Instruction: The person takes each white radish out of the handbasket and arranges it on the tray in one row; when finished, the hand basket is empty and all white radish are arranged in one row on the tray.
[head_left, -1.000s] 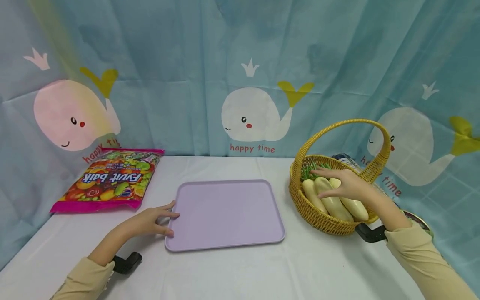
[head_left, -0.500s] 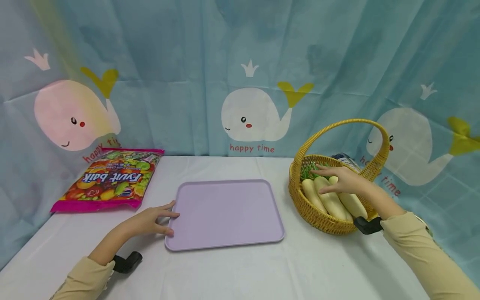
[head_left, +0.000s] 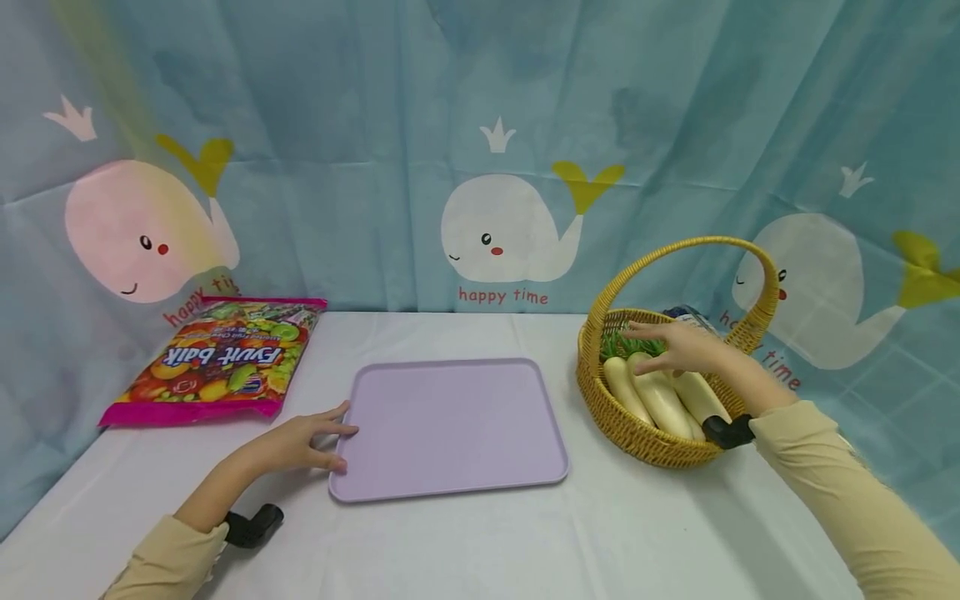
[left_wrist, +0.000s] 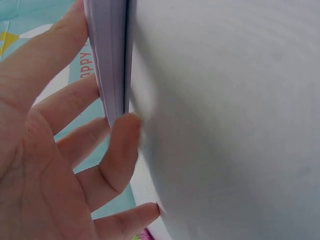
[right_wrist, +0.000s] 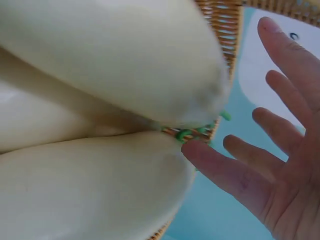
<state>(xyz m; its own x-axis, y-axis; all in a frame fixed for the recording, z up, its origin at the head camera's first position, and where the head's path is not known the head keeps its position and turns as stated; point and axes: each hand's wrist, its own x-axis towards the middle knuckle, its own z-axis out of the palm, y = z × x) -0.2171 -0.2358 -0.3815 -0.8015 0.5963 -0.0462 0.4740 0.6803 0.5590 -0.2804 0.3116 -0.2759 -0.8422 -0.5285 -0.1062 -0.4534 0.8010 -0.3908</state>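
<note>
A purple rectangular tray point(head_left: 453, 425) lies on the white tabletop in the head view. My left hand point(head_left: 288, 446) rests at the tray's left edge, fingers spread. In the left wrist view, fingertips of the left hand point(left_wrist: 55, 140) touch the tray's side point(left_wrist: 107, 55). On the right stands a yellow woven basket point(head_left: 637, 440) holding several pale white radishes point(head_left: 660, 400) with green tops point(head_left: 633, 343). My right hand point(head_left: 686, 348) hovers over them, fingers extended. From the right wrist, the right hand point(right_wrist: 290, 170) appears beside the radishes' ends point(right_wrist: 150, 65), holding nothing.
A pink-edged bag of fruit sweets point(head_left: 225, 362) lies at the left, behind the left hand. The basket's tall arched handle point(head_left: 705, 242) rises beyond the right hand. A blue whale-print curtain point(head_left: 360, 208) closes off the back. A dark package point(head_left: 690, 317) shows partly behind the basket.
My right hand has shifted slightly up and left over the basket, and its forearm has swung left. The left hand and the tray stay in place.
</note>
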